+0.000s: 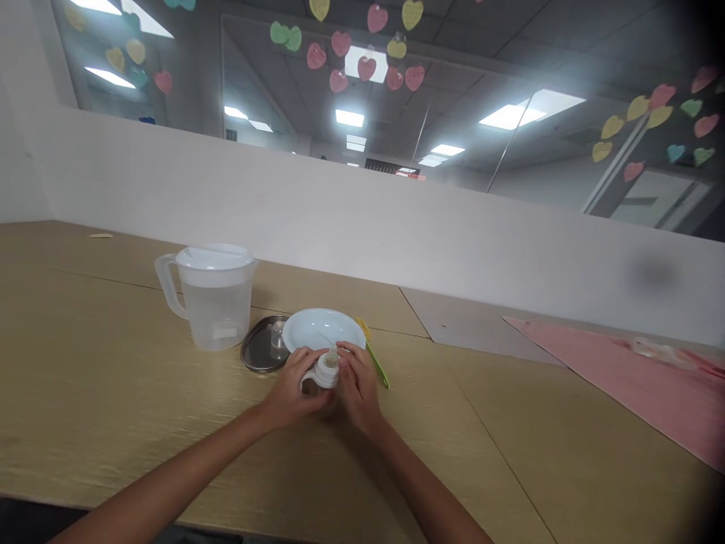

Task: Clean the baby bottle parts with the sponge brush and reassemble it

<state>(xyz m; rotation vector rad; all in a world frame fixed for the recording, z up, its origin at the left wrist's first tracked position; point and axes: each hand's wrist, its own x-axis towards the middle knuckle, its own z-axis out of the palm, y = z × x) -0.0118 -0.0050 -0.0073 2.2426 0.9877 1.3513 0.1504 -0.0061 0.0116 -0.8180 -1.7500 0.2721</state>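
Both hands are engaged on one bottle (327,372), located at the near side of the bowl (316,326), which serves as reference. The left hand (294,387) is clamped on the bottle's left side, thumb low and fingers high, beside the bottle's white loop handle. The right hand (361,387) is closed against the opposite side, fingertips close to the pale tip. The bottle's lower body is largely hidden by the hands; whether its base touches the table (272,483) cannot be told. The tip points upward. A thin pale line shows over the bowl just above the tip; its nature cannot be determined.

Left of the bowl and just beside it is a dark metal tray (257,351), with a small clear cup (278,338) on the side toward the bowl. Farther left of the bowl, past the tray, stands a translucent jug (218,313), upright, part-filled with clear liquid, handle turned away from the bowl. Close on the bowl's right lies a slim green tool (378,366) with a yellow end. Well to the bowl's right is a pink mat (617,385).
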